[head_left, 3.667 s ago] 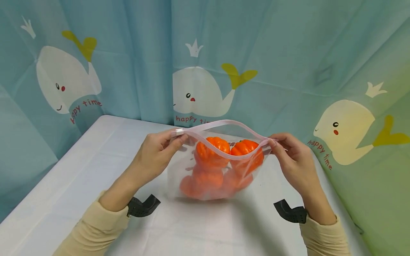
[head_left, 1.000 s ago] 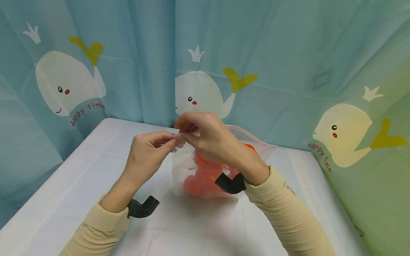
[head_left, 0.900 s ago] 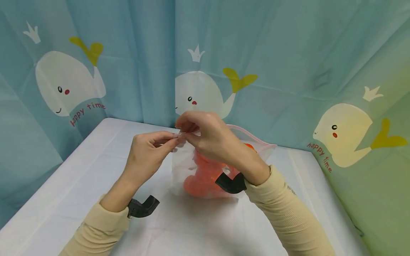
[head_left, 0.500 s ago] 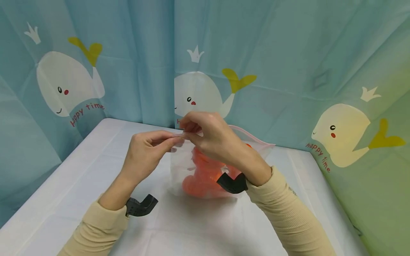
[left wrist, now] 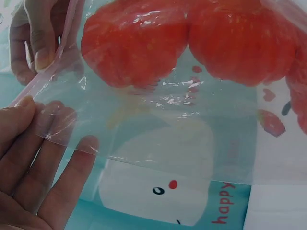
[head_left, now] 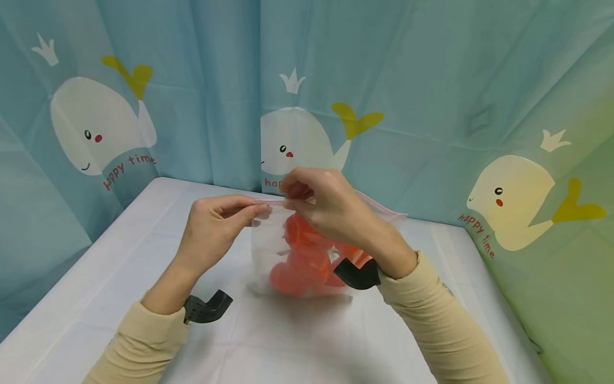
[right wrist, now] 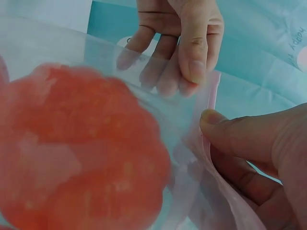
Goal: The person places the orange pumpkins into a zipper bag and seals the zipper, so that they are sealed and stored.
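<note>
A clear zip bag (head_left: 266, 250) with a pink zip strip (head_left: 269, 201) stands on the table, holding several orange ribbed bell peppers (head_left: 307, 256). My left hand (head_left: 211, 232) pinches its upper left corner between thumb and fingers. A short way to the right along the strip, my right hand (head_left: 326, 200) pinches the zip between thumb and index finger. The strip runs straight between both hands; beyond the right hand it bows apart. The white slider is not visible. In the right wrist view, the right thumb (right wrist: 240, 136) presses on the pink strip (right wrist: 213, 93).
A white cloth covers the table (head_left: 230, 341). Behind and beside it hangs a blue-green curtain (head_left: 201, 106) printed with whales. A black wrist mount (head_left: 208, 308) sits on the left wrist, another black mount (head_left: 357, 274) on the right.
The right hand left the bag's right end for the left corner, then slid rightward along the zip over the last second. The left hand shifted slightly left, still pinching the corner.
</note>
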The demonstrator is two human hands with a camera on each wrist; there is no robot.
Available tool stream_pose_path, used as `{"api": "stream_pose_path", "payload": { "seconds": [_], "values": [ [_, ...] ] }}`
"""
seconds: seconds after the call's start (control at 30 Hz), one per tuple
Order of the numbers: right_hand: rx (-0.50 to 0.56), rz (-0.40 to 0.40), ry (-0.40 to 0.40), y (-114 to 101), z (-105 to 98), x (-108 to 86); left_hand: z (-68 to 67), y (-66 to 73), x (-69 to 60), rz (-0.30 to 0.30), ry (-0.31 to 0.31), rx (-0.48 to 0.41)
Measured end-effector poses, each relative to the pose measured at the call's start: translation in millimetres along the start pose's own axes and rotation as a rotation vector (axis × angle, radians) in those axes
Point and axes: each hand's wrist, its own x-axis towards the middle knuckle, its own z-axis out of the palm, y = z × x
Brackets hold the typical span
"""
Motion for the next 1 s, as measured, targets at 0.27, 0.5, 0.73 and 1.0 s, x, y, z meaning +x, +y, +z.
{"api": "stream_pose_path", "payload": {
  "seconds": [0.27, 0.5, 0.73, 1.0],
  "values": [
    [-0.010, 0.032, 0.009, 7.8, -4.0, -6.4, -2.3, -1.1, 0.5, 0.005, 0.008, 0.007],
    [-0.030, 0.052, 0.013, 14.1, -8.3, -12.9, -2.8, -0.8, 0.2, -0.005, 0.008, 0.016],
    [-0.056, 0.062, 0.015, 17.0, -11.5, -18.0, -3.5, -0.6, -0.3, -0.011, 0.006, 0.032],
    [-0.043, 0.076, 0.023, 22.1, -14.7, -25.6, -3.8, -2.0, -1.2, -0.012, 0.009, 0.043]
  ]
}}
